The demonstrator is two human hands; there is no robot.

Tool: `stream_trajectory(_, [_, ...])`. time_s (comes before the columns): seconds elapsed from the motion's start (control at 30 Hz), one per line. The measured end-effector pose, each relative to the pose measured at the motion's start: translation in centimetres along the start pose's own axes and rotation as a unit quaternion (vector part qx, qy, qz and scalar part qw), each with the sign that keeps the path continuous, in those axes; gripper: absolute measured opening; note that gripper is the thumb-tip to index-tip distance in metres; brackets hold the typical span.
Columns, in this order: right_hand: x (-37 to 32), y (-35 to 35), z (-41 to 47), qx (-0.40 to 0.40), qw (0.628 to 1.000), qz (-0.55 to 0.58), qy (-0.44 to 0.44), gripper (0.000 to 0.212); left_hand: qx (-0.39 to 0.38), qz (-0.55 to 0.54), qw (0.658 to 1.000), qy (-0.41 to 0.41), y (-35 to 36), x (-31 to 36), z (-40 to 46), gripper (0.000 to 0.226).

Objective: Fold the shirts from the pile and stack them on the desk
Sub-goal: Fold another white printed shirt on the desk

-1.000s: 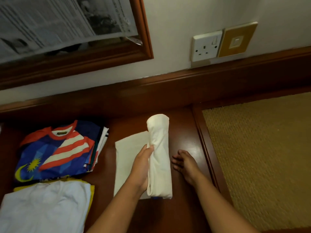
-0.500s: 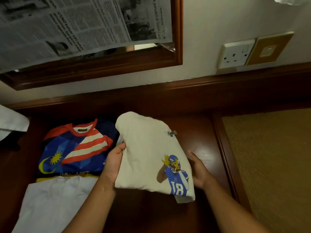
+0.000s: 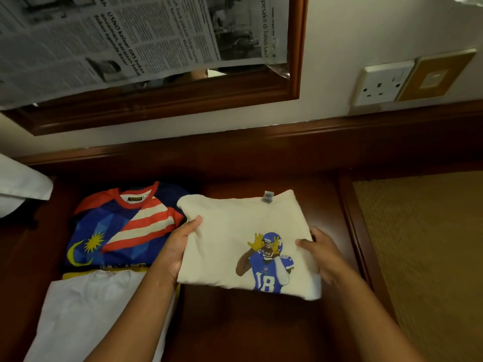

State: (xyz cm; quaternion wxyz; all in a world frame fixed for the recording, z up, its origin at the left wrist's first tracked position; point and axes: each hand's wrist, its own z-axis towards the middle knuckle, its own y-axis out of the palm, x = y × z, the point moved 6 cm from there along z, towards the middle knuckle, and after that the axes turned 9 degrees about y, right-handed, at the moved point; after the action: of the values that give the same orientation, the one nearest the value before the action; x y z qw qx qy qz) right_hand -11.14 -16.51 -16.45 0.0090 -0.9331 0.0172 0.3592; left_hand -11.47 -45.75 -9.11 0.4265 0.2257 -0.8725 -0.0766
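Cream folded shirt [image 3: 235, 239] gripped at both side edges, left hand [image 3: 180, 246] and right hand [image 3: 321, 253] fingers curled around it.

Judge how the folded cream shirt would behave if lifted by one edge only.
The cream shirt is soft cloth, so it would probably droop and unfold. The left hand and right hand support opposite edges, which suggests that it needs both. It looks light.
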Motion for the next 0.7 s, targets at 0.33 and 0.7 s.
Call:
stream_trajectory(0.33, [1.6, -2.3, -1.3, 0.19, 0.931, -0.28, -0.135, 0.032, 0.14, 0.266, 0.954, -0.006, -8.9, -8.4, 4.3, 0.038])
stream_trajectory(0.7, [6.9, -5.4, 1.2, 0.219, 0.947, -0.222, 0.073, 0.049, 0.145, 0.528, 0.837, 0.009, -9.8, -11.2, 3.2, 0.04])
